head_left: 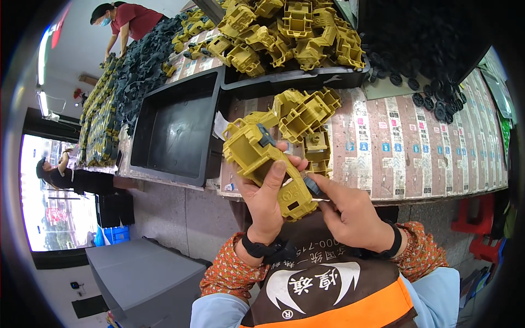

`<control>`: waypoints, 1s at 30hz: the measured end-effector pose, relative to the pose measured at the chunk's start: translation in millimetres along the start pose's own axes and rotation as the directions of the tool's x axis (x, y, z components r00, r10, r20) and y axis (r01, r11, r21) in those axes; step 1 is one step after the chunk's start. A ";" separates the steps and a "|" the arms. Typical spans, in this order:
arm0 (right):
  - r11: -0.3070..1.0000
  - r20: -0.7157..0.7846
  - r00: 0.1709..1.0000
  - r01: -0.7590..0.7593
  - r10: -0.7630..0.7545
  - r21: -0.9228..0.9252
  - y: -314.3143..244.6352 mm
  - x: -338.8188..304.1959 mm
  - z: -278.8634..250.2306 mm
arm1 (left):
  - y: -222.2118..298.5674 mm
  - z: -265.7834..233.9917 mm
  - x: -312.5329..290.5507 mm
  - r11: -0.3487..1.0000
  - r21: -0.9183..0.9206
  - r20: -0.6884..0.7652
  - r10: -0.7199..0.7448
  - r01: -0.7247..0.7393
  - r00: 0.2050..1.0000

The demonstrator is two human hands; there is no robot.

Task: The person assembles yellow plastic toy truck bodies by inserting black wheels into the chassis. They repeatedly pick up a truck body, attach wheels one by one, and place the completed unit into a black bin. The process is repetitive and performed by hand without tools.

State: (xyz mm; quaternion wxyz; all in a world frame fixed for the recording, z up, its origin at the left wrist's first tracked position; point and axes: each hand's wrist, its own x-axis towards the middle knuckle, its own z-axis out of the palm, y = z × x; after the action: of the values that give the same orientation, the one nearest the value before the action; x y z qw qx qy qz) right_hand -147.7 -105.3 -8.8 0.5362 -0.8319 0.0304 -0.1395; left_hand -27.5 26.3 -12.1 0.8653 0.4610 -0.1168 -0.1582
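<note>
My left hand (266, 197) grips an olive-yellow plastic toy truck body (262, 158), held tilted above the table's front edge. My right hand (350, 210) pinches a small grey part (311, 186) against the lower end of that truck body. A few more yellow bodies (306, 112) lie on the table just behind the one I hold. Both wrists wear black bands, and patterned orange sleeves cover my forearms.
An empty black tray (175, 131) sits left of my hands. A second black tray (295, 82) behind holds several yellow bodies. Black wheels (437, 98) are scattered at the right. A person in red (123, 24) works at the far left end; another person (60, 175) stands by a window.
</note>
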 end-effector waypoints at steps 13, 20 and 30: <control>0.999 -0.029 0.999 0.039 -0.038 0.021 -4.5 -8.1 -1.5 | -9.0 8.3 -14.8 0.995 0.019 0.138 0.098 -0.101 0.986; 0.993 0.077 0.994 -0.076 0.083 -0.088 14.6 26.9 -80.0 | 15.0 40.8 2.4 0.986 0.054 0.107 -0.164 0.159 0.981; 0.425 -0.598 0.786 -0.600 0.155 -0.678 207.8 105.3 -242.3 | 38.1 25.4 4.1 0.879 0.044 0.260 -0.469 0.475 0.844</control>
State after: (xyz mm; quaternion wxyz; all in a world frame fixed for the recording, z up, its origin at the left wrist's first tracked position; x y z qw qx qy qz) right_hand -90.3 -428.4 -81.4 0.0589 -0.8956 0.4088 -0.1653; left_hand -26.3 25.4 33.9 0.7817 0.4407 -0.1119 -0.4268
